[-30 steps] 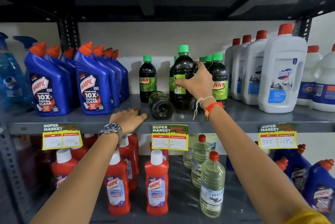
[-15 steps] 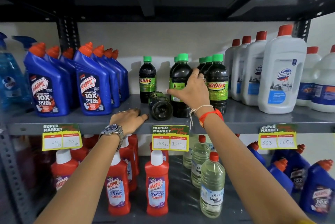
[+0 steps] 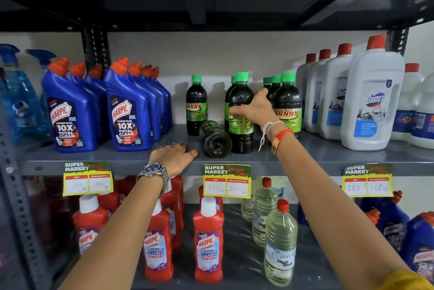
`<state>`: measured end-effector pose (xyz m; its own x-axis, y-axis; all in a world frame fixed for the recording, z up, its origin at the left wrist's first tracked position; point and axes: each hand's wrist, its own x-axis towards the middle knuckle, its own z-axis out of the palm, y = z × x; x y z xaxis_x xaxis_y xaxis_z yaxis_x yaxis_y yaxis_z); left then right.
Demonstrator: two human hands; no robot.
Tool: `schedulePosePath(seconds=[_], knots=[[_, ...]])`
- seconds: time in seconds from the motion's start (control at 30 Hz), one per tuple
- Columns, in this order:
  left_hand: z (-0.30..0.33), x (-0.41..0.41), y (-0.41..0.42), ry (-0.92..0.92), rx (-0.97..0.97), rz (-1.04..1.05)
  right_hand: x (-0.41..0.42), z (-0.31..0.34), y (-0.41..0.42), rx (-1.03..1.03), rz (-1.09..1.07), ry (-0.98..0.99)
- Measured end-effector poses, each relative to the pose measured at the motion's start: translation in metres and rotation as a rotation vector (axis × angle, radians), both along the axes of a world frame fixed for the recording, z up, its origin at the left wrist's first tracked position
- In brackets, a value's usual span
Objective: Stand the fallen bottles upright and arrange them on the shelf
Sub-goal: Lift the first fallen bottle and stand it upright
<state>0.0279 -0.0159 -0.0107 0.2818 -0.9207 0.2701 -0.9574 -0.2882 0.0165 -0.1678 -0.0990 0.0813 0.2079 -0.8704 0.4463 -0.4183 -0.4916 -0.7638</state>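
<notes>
Several dark Sunny bottles with green caps stand on the grey middle shelf [image 3: 328, 151]. One dark bottle [image 3: 215, 138] lies on its side, its base facing me, in front of a lone upright bottle [image 3: 196, 105]. My right hand [image 3: 254, 109] is wrapped around an upright dark bottle [image 3: 240, 130] that stands on the shelf just right of the fallen one. A further row of upright Sunny bottles [image 3: 287, 106] stands to its right. My left hand [image 3: 175, 154] rests flat on the shelf's front edge, fingertips a little left of the fallen bottle, holding nothing.
Blue Harpic bottles [image 3: 126, 111] fill the shelf's left, white Domex jugs [image 3: 373, 99] its right. Below stand red Harpic cleaners [image 3: 207, 242] and clear bottles [image 3: 280, 242]. Yellow price tags [image 3: 226, 180] hang on the shelf edge. A dark shelf runs overhead.
My right hand has set the held bottle down onto the shelf beside the fallen one and still grips it. My left hand has stayed on the shelf edge.
</notes>
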Motion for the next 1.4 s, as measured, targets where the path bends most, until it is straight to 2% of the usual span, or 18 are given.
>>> schedulePosePath(seconds=[0.17,0.3,0.4,0.5,0.67,0.87,0.97,1.03,1.1,1.2,1.27,1.4], knots=[[0.0,0.001,-0.001,0.005,-0.02,0.006,0.001,0.003,-0.008,0.054,0.059,-0.033],[-0.001,0.001,-0.001,-0.038,0.006,-0.008,0.004,-0.004,0.001,-0.146,-0.088,0.151],[-0.001,0.001,-0.001,-0.003,-0.013,0.009,0.005,-0.004,0.003,-0.244,-0.188,0.2],[0.0,-0.002,-0.001,0.048,-0.031,0.038,0.002,0.003,-0.003,-0.176,-0.134,0.191],[0.0,-0.002,0.0,0.045,-0.032,0.02,-0.003,0.012,-0.013,0.061,0.061,0.034],[0.001,0.001,0.001,-0.101,0.082,-0.021,-0.001,0.009,-0.022,0.101,0.134,-0.058],[0.001,0.001,0.002,-0.087,0.081,-0.02,-0.005,0.009,-0.011,0.097,0.152,-0.028],[0.003,0.0,0.002,-0.033,0.059,-0.013,-0.008,0.009,-0.007,-0.034,0.089,0.037],[0.004,-0.001,0.003,-0.017,0.055,-0.026,-0.009,0.008,0.006,-0.294,-0.015,0.078],[0.005,0.0,0.005,-0.041,0.075,-0.06,-0.005,0.012,0.035,-0.591,-0.102,0.028],[0.008,0.001,0.009,-0.06,0.093,-0.105,0.005,0.016,0.045,-0.629,-0.045,0.117],[0.011,0.011,0.027,-0.09,0.111,-0.15,0.034,0.017,0.054,-0.494,0.076,0.545]])
